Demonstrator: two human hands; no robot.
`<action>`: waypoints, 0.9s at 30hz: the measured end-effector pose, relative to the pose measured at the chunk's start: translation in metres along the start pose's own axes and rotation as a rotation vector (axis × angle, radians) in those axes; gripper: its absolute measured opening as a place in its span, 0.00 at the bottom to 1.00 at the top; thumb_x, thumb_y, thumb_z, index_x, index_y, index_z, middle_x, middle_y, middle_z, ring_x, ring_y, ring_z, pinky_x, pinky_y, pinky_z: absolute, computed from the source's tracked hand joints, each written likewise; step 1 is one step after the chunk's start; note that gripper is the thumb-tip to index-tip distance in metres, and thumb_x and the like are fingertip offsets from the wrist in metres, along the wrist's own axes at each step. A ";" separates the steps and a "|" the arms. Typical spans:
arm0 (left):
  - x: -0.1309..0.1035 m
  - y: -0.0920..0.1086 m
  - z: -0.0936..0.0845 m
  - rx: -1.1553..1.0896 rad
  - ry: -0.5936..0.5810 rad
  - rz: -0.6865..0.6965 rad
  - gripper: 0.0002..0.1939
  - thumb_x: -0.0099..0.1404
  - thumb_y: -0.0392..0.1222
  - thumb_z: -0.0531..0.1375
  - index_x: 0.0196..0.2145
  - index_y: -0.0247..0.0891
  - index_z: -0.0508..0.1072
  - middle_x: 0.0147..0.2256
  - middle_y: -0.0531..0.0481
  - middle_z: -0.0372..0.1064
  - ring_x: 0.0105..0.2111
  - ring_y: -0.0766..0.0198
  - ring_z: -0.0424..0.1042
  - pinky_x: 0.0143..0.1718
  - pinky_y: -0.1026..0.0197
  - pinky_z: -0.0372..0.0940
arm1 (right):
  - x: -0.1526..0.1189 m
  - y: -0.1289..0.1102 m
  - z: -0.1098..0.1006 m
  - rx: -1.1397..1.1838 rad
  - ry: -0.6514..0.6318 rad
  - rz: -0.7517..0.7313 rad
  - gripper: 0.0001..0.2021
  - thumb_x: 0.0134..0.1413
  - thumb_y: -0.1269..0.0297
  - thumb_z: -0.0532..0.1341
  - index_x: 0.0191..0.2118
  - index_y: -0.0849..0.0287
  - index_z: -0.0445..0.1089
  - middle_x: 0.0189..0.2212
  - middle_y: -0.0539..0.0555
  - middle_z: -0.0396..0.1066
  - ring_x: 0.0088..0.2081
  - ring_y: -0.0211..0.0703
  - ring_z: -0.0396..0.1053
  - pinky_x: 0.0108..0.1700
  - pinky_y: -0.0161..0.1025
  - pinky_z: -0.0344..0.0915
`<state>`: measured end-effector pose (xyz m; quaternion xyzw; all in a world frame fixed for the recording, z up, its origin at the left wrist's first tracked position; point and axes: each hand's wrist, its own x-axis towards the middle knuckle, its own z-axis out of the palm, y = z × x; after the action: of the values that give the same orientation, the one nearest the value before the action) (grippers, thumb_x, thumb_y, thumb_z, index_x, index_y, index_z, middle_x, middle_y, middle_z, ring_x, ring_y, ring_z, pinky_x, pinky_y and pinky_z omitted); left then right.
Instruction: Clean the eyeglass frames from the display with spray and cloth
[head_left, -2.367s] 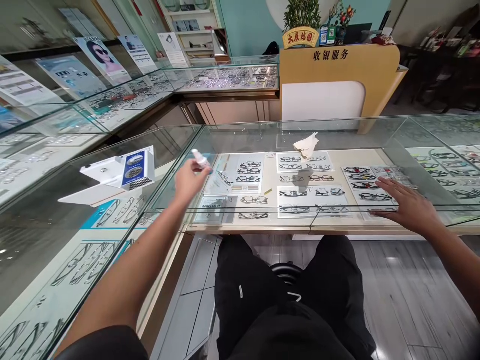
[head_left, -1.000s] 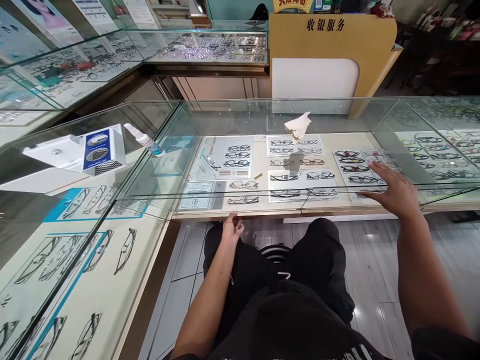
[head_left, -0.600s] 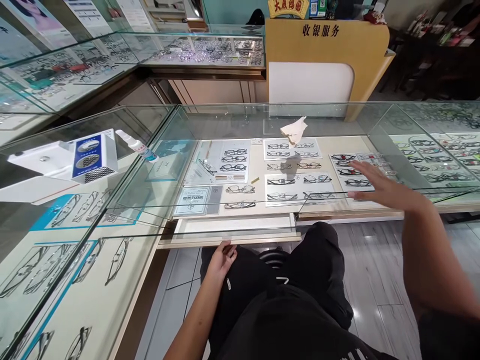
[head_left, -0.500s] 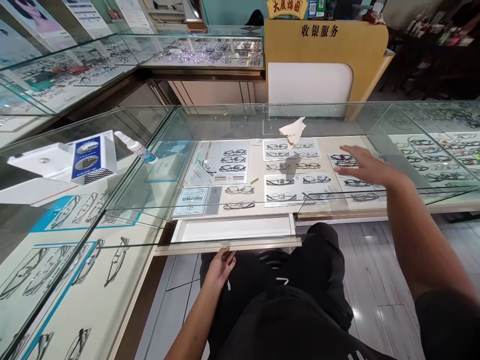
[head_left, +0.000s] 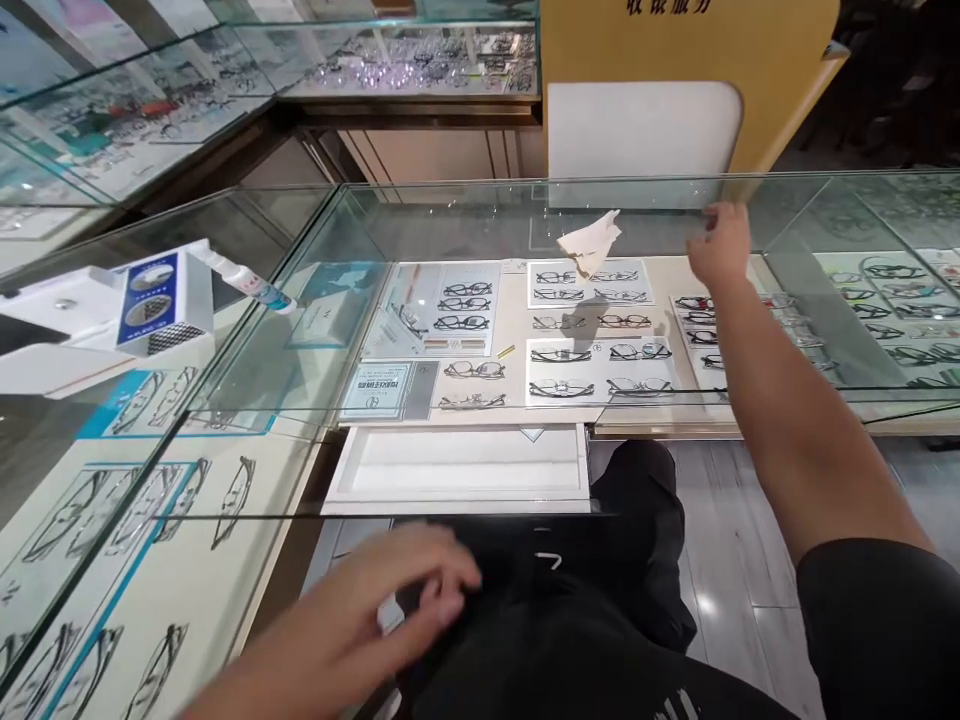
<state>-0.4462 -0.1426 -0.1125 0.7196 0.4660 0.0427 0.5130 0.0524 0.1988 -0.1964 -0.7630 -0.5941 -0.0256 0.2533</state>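
My left hand (head_left: pixel 405 600) is blurred in front of the pulled-out drawer (head_left: pixel 469 505), clear of its front edge. Its fingers are loosely bent, the thumb stands apart, and nothing shows between them. Toward the far edge of the glass counter top (head_left: pixel 465 215), my right hand (head_left: pixel 721 245) has its fingers curled in. Whatever those fingers may hold is hidden. A crumpled whitish cloth or tissue (head_left: pixel 591 245) lies on the glass, left of my right hand. The white drawer holds a small pale piece (head_left: pixel 532 434) near its back right corner.
Rows of eyeglasses (head_left: pixel 562 388) lie on cards under the glass. An open blue and white box (head_left: pixel 154 300) and a small white spray bottle (head_left: pixel 251 282) rest on the left counter. A yellow desk (head_left: pixel 637 55) stands beyond; more display cases (head_left: pixel 405 75) are behind left.
My left hand has let go of the drawer front and come nearer. The drawer is farther out. My right hand has moved toward the far edge, its spread fingers now curled. The view has tilted down.
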 end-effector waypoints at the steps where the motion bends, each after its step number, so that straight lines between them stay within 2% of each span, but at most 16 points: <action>1: 0.017 0.009 -0.016 0.041 -0.021 0.004 0.14 0.77 0.53 0.57 0.47 0.47 0.80 0.40 0.49 0.79 0.40 0.59 0.75 0.46 0.60 0.67 | 0.002 0.005 0.000 0.022 0.013 -0.011 0.20 0.70 0.65 0.53 0.64 0.62 0.64 0.63 0.71 0.66 0.61 0.58 0.61 0.67 0.54 0.59; 2: 0.037 0.014 -0.028 0.074 -0.032 -0.011 0.15 0.77 0.54 0.56 0.47 0.46 0.80 0.43 0.49 0.79 0.42 0.58 0.76 0.47 0.60 0.66 | 0.003 0.010 0.000 0.052 0.027 -0.007 0.20 0.69 0.66 0.53 0.63 0.62 0.66 0.62 0.72 0.66 0.59 0.57 0.63 0.65 0.53 0.61; 4: 0.082 0.016 -0.038 0.105 -0.175 0.014 0.17 0.78 0.56 0.55 0.49 0.45 0.79 0.48 0.49 0.79 0.47 0.57 0.75 0.48 0.60 0.66 | 0.006 0.016 0.001 0.101 0.030 0.024 0.20 0.66 0.67 0.56 0.60 0.63 0.69 0.61 0.72 0.66 0.55 0.57 0.65 0.62 0.53 0.65; 5: 0.106 0.013 -0.037 0.105 -0.241 0.030 0.18 0.78 0.56 0.54 0.49 0.45 0.79 0.50 0.49 0.79 0.48 0.57 0.75 0.48 0.60 0.66 | 0.006 0.018 0.001 0.119 0.026 0.037 0.20 0.64 0.67 0.57 0.60 0.63 0.69 0.60 0.72 0.67 0.54 0.57 0.66 0.61 0.53 0.66; 7: 0.152 0.001 -0.027 0.118 -0.289 0.035 0.19 0.78 0.55 0.53 0.53 0.45 0.78 0.54 0.47 0.77 0.51 0.55 0.75 0.50 0.58 0.67 | 0.007 0.018 0.003 0.128 0.007 0.038 0.20 0.62 0.66 0.58 0.59 0.62 0.71 0.58 0.70 0.70 0.55 0.58 0.66 0.60 0.54 0.68; 9: 0.194 -0.017 -0.012 0.254 -0.178 0.069 0.18 0.77 0.52 0.54 0.53 0.43 0.77 0.54 0.44 0.77 0.53 0.51 0.74 0.53 0.53 0.66 | 0.006 0.016 0.004 0.121 -0.020 0.011 0.20 0.62 0.64 0.58 0.59 0.60 0.71 0.56 0.68 0.71 0.57 0.59 0.67 0.60 0.55 0.68; 11: 0.233 -0.037 -0.001 0.466 0.028 0.145 0.15 0.72 0.46 0.59 0.51 0.39 0.77 0.55 0.38 0.75 0.55 0.45 0.71 0.57 0.47 0.64 | 0.004 0.013 0.003 0.106 -0.046 -0.011 0.21 0.63 0.63 0.57 0.60 0.58 0.71 0.58 0.67 0.72 0.58 0.60 0.68 0.62 0.57 0.67; 13: 0.267 -0.057 0.004 0.575 0.146 0.231 0.15 0.71 0.42 0.59 0.52 0.37 0.77 0.55 0.36 0.73 0.57 0.43 0.69 0.60 0.44 0.61 | 0.002 0.012 0.002 0.094 -0.063 -0.023 0.21 0.65 0.60 0.56 0.61 0.56 0.70 0.59 0.66 0.72 0.60 0.61 0.68 0.63 0.58 0.67; 15: 0.295 -0.074 0.004 0.612 0.212 0.317 0.16 0.71 0.44 0.58 0.54 0.37 0.75 0.58 0.35 0.71 0.60 0.43 0.67 0.62 0.43 0.59 | 0.001 0.011 0.001 0.095 -0.061 -0.021 0.21 0.67 0.57 0.55 0.60 0.55 0.70 0.59 0.64 0.73 0.60 0.61 0.69 0.65 0.59 0.66; 19: 0.334 -0.098 0.004 0.606 0.243 0.418 0.19 0.68 0.47 0.63 0.54 0.39 0.74 0.66 0.36 0.64 0.68 0.43 0.59 0.66 0.42 0.54 | 0.003 0.010 0.002 0.179 -0.042 0.041 0.20 0.69 0.56 0.53 0.58 0.57 0.71 0.56 0.64 0.76 0.57 0.59 0.73 0.65 0.57 0.68; 23: 0.353 -0.103 0.006 0.626 0.245 0.371 0.18 0.64 0.48 0.66 0.49 0.40 0.75 0.72 0.37 0.58 0.72 0.38 0.51 0.68 0.37 0.48 | 0.004 0.010 0.002 0.235 -0.026 0.087 0.19 0.68 0.55 0.55 0.57 0.56 0.72 0.55 0.64 0.77 0.55 0.60 0.75 0.61 0.58 0.72; 27: 0.362 -0.097 0.005 0.636 0.216 0.291 0.14 0.62 0.49 0.67 0.43 0.41 0.77 0.67 0.40 0.66 0.69 0.39 0.53 0.66 0.36 0.47 | 0.004 0.010 0.001 0.231 -0.024 0.092 0.20 0.67 0.55 0.54 0.57 0.56 0.72 0.54 0.63 0.78 0.56 0.60 0.76 0.59 0.56 0.74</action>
<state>-0.3009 0.1169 -0.3409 0.8932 0.4004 0.0440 0.2000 0.0623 0.2015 -0.1998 -0.7554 -0.5605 0.0634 0.3333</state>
